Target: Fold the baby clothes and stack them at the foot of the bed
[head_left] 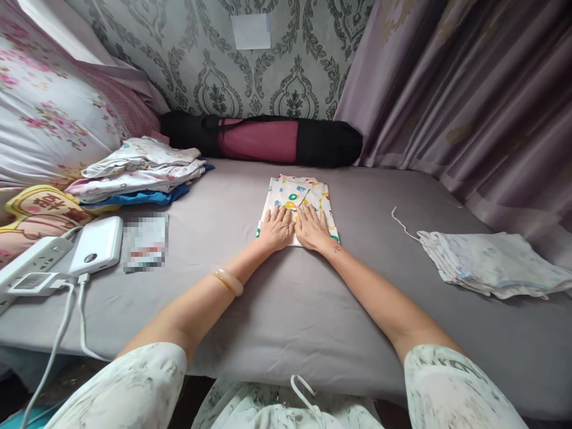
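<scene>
Reaching across the grey sheet [277,333] to the folded printed garment [322,193], lying flat near the middle and straight ahead, with the long axis seemingly running forward, away from the grip. Covering its near part with the left hand [277,228] and right hand [312,226], side by side and equally near, each over its own half. Clamped on nothing: palms down, fingers laid out flat, pointing toward the uncovered far part.
</scene>
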The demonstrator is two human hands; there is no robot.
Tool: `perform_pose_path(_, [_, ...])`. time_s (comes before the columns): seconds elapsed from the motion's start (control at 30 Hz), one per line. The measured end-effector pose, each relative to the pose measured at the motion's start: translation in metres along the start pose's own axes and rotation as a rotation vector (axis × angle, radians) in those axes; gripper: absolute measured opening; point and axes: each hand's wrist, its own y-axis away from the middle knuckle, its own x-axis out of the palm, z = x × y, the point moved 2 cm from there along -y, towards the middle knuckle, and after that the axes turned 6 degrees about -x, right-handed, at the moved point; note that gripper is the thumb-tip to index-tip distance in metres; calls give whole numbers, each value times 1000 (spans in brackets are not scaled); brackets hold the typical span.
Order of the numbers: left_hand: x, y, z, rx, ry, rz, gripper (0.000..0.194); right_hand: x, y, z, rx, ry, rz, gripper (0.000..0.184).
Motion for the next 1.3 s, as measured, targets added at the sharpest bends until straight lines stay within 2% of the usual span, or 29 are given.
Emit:
perform_pose_path(0.2, [0,-2,-2,-2,8,26,58,-2,0,2,3,19,23,59])
perform_pose_path(0.47, [-24,11,18,18,23,52,64,-18,14,-11,-3,-2,0,60])
perform_pose_path(0.6, [-19,14,29,-6,50,119,65,-14,22,-19,0,19,36,60])
perform_pose_path(0.77, [-10,11,31,-15,75,114,66,-10,21,-18,3,12,32,60])
perform_pose_path(0.9, [-13,14,33,-15,97,106,65,-12,22,-21,4,-10,38,60])
perform_pose_path(1.07, [-20,22,43,-9,110,62,64,-18,29,-38,44,9,-14,61])
perform_pose_path(1.3, [-19,23,50,32,77,171,64,-17,34,-47,102,-42,79,64])
